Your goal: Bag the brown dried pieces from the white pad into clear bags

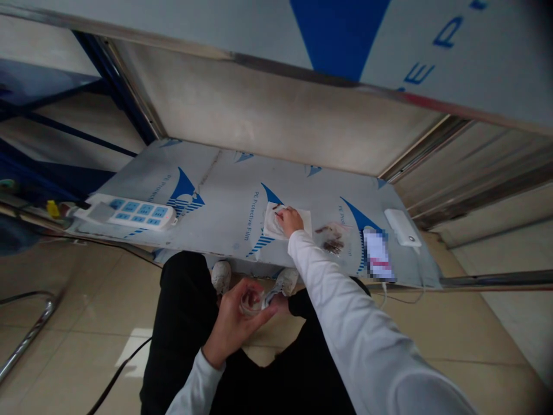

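Observation:
My left hand, low between the knees, curls its thumb and fingers round a small clear, round cup-like piece. Fine details of that piece are blurred. Out on the film-covered shelf, my right hand is over a square white sheet, with the fingertips pinched together. Small dark brown bits lie by the fingertips. Whatever is between those fingers is too small to make out. Just right of this hand lies a clear plastic bag with several dark brown slender pieces inside.
A white and blue power strip lies on the shelf's left. To the right are a phone with a blurred screen and a white power bank with a cable. An upper shelf overhangs the work surface.

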`<state>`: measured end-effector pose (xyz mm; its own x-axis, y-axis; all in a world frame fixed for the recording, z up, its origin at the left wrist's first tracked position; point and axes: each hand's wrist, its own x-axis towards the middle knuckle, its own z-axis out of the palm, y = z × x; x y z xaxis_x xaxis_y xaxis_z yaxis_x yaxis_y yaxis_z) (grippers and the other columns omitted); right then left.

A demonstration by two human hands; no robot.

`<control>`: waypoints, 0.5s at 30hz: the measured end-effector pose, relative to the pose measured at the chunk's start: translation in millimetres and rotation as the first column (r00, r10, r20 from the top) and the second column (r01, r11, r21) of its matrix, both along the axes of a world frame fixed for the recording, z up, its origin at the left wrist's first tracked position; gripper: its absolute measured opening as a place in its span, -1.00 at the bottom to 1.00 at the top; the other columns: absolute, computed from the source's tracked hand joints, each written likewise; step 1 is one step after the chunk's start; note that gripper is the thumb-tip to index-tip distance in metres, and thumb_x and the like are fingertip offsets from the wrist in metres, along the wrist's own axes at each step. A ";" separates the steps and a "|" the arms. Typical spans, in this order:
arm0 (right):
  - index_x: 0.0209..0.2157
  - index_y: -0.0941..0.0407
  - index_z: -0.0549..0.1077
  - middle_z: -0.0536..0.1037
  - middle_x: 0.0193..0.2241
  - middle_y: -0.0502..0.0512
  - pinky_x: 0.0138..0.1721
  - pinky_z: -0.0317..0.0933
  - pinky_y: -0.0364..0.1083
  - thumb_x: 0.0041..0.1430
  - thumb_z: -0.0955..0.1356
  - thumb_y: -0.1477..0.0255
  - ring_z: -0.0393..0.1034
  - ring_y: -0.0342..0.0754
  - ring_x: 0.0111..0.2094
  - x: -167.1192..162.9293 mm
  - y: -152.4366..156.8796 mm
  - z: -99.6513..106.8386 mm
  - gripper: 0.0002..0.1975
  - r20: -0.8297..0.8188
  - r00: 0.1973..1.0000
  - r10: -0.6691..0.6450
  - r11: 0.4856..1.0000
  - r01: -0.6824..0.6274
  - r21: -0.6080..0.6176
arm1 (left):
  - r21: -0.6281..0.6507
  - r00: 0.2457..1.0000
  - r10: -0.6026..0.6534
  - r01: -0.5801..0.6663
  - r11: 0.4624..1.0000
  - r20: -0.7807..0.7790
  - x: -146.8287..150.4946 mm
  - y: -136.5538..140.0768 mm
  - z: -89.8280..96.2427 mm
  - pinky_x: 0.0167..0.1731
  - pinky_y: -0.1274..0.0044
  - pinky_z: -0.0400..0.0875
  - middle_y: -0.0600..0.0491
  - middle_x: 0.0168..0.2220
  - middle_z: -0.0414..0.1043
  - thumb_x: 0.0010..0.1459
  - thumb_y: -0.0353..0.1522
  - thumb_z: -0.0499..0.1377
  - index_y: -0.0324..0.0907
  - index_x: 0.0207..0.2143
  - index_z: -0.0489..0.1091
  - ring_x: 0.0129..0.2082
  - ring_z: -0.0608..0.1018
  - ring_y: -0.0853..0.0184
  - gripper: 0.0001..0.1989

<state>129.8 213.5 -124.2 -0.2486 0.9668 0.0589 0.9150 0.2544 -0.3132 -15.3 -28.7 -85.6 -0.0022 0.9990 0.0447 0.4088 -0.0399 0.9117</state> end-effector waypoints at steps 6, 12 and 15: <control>-0.29 0.14 0.54 0.54 -0.23 0.19 -0.02 0.17 -0.02 0.15 0.34 0.50 0.32 0.05 -0.11 1.9 19.6 2.0 -0.88 -0.005 0.990 0.143 0.987 -0.142 0.075 | -0.020 1.000 0.023 -0.023 1.000 0.007 -9.9 0.8 -4.9 -0.49 0.59 0.33 0.13 -0.49 0.38 0.00 -0.20 0.29 -0.18 -0.31 0.36 -0.50 0.43 0.42 -0.72; -0.44 0.11 0.53 0.59 -0.37 0.14 -0.15 0.20 -0.05 0.04 0.41 0.57 0.36 0.03 -0.23 -3.0 39.0 4.5 -0.92 -0.043 0.966 0.254 0.965 -0.250 0.077 | -0.035 0.999 0.046 -0.046 0.998 0.018 -14.3 -0.7 -5.3 -0.50 0.59 0.31 0.13 -0.50 0.36 0.00 -0.19 0.29 -0.18 -0.31 0.35 -0.51 0.41 0.42 -0.70; -0.46 0.11 0.52 0.59 -0.41 0.12 -0.16 0.20 -0.05 0.01 0.41 0.61 0.37 0.01 -0.27 -6.6 40.2 8.3 -0.89 -0.097 0.967 0.236 0.969 -0.226 0.099 | -0.024 0.997 0.072 -0.072 0.997 0.032 -15.7 3.5 -5.8 -0.48 0.58 0.31 0.14 -0.48 0.32 -0.02 -0.18 0.30 -0.18 -0.32 0.30 -0.49 0.40 0.42 -0.67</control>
<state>123.2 253.7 -115.9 -0.4521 0.8739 0.1785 0.7907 0.4853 -0.3733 -31.0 -25.2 -91.4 -0.0753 0.9969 0.0209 0.3798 0.0093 0.9250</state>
